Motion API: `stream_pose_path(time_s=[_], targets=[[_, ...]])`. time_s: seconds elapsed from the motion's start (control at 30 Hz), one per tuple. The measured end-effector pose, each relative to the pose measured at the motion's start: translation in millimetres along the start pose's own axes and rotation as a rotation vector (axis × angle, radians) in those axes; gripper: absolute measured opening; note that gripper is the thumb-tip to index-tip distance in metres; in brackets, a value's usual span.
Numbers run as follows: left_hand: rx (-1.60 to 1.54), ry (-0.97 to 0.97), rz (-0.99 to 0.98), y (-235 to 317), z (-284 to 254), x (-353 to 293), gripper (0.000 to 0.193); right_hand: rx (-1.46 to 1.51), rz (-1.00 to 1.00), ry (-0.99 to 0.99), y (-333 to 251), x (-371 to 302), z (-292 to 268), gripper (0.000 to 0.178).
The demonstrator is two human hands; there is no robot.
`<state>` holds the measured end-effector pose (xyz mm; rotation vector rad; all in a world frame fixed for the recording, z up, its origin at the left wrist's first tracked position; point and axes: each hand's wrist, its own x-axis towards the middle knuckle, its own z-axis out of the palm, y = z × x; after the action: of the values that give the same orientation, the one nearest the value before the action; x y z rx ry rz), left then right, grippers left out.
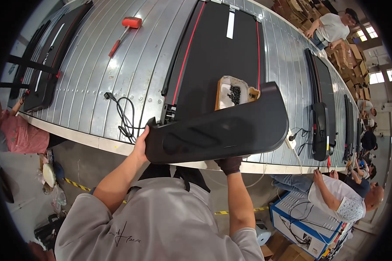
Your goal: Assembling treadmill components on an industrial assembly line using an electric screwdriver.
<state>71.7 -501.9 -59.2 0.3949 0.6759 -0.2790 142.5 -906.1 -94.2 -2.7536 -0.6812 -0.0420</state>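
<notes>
A long, glossy black plastic cover (217, 130), which looks like a treadmill motor cover, is held up in front of me over the table's near edge. My left hand (140, 144) is bare and grips its left end, thumb at the edge. My right hand (229, 165), in a dark glove, is closed at its lower edge, with the fingers partly hidden behind it. Beyond the cover lies a treadmill deck (220, 48) with a black belt and red side lines. A small open box (224, 101) of black screws rests on the deck, partly hidden by the cover.
On the slatted metal table (154, 52), a red mallet (132, 22) lies at the far left and a black power cord (125, 117) nearer. More treadmills (320, 74) stand to both sides. A white power strip (290, 140) sits at the right. Several people work nearby.
</notes>
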Motion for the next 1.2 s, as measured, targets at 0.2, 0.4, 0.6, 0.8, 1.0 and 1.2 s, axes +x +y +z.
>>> stream_pose_path(time_s=[0.2, 0.4, 0.6, 0.8, 1.0, 1.2], targets=[[0.281, 0.061, 0.067, 24.3, -25.6, 11.4, 0.059, -0.072, 0.155, -0.025, 32.2, -78.2, 27.5, 0.077], [0.99, 0.036, 0.798, 6.0, -60.4, -66.3, 0.086, 1.962, 0.68, 0.436, 19.8, -103.8, -77.6, 0.059], [1.011, 0.183, 0.973, -44.8, -40.3, -140.3, 0.114, 1.031, 0.561, 0.495, -33.4, -127.3, -124.9, 0.056], [0.994, 0.394, 0.986, -40.8, -23.9, -174.4, 0.105, 1.373, 0.743, 0.538, -56.1, -124.5, -130.6, 0.041], [1.02, 0.497, 0.932, -39.4, -30.5, -195.5, 0.103, 1.379, 0.842, 0.561, -74.6, -124.2, -141.0, 0.042], [1.057, 0.505, 0.962, -12.5, -43.5, -215.6, 0.108, 1.72, 0.823, 0.566, -93.2, -145.9, -137.9, 0.039]])
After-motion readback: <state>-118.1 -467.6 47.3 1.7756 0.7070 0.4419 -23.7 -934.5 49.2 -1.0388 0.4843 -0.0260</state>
